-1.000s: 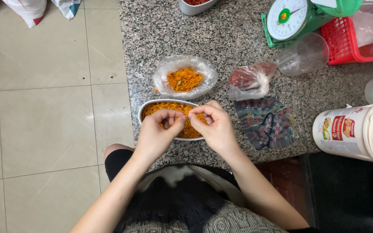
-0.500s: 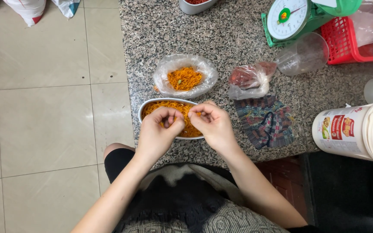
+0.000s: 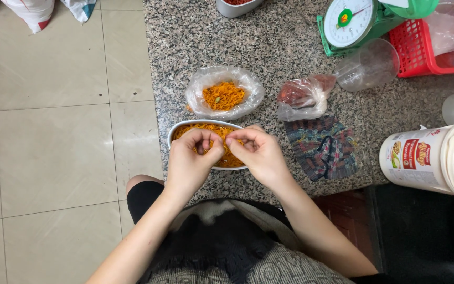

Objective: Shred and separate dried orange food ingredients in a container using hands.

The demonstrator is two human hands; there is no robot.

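I am working both hands over the oval tray (image 3: 177, 132) of orange shreds (image 3: 230, 159), which is sitting at the near edge of the counter (image 3: 279, 42), right in front of me. My left hand (image 3: 191, 162) and right hand (image 3: 258, 155) are meeting above the tray's middle, fingertips drawn in and pinching at something small between them; I cannot tell exactly what they are clamped on, though it looks like a strand or bit picked out of the shreds. To do this well, I judge that I should be keeping the pinch light and low over the tray so loose pieces are falling back in rather than onto the counter, and pulling the hands apart gently instead of tugging. Both wrists are bending down, knuckles up, forearms coming in from the near edge and converging, with the thumbs tucked under the curled fingers. Just beyond the tray, toward the counter's middle, a clear bag (image 3: 253, 89) is lying open with a smaller heap of orange shreds in it. To the right of that a second bag (image 3: 303, 97) is holding something red, and a patterned cloth (image 3: 321, 147) is lying near my right hand. A green scale (image 3: 350, 21) and a red basket (image 3: 416, 50) are standing toward the far right corner, well apart from my hands.
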